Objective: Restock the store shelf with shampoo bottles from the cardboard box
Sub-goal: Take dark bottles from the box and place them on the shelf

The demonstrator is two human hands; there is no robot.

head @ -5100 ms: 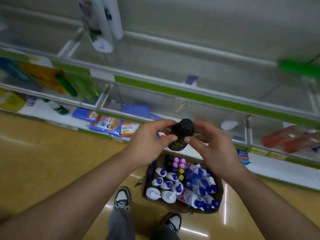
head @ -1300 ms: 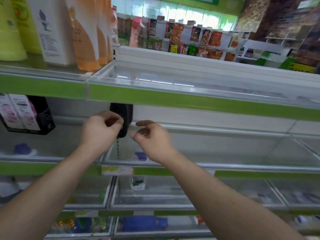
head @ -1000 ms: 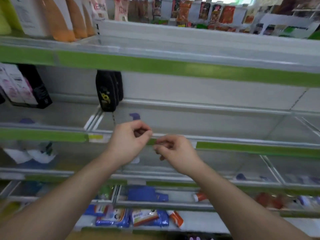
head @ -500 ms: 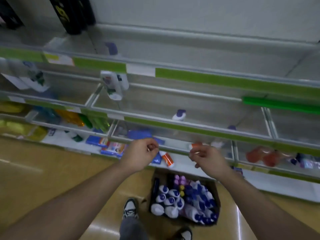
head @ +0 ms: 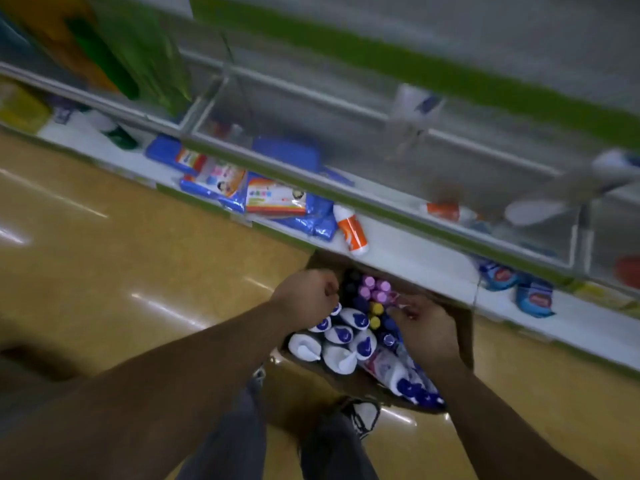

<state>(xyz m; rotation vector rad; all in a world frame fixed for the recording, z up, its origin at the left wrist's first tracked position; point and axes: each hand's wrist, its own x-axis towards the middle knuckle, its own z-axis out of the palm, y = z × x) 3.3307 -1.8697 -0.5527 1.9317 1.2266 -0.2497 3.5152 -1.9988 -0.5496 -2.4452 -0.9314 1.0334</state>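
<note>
An open cardboard box [head: 466,327] stands on the floor by the bottom shelf [head: 408,252], packed with shampoo bottles. White bottles with blue caps [head: 341,336] fill its near left side; pink-capped bottles [head: 373,289] and yellow caps [head: 375,311] sit further in. My left hand [head: 306,296] hovers over the box's left edge, fingers curled, holding nothing. My right hand [head: 427,329] is over the box's right half with curled fingers, its fingertips beside the pink caps; no bottle shows in its grip. The view is blurred.
Blue packets [head: 277,199] and an orange-and-white bottle [head: 351,230] lie on the bottom shelf behind the box. Clear-fronted shelves with green strips [head: 450,77] rise above. My shoe [head: 363,414] stands against the box's near side on the tan floor [head: 138,271].
My head has tipped down from the upper shelves to the floor box. Both hands, holding nothing, have dropped from shelf height to just above the bottles in the box.
</note>
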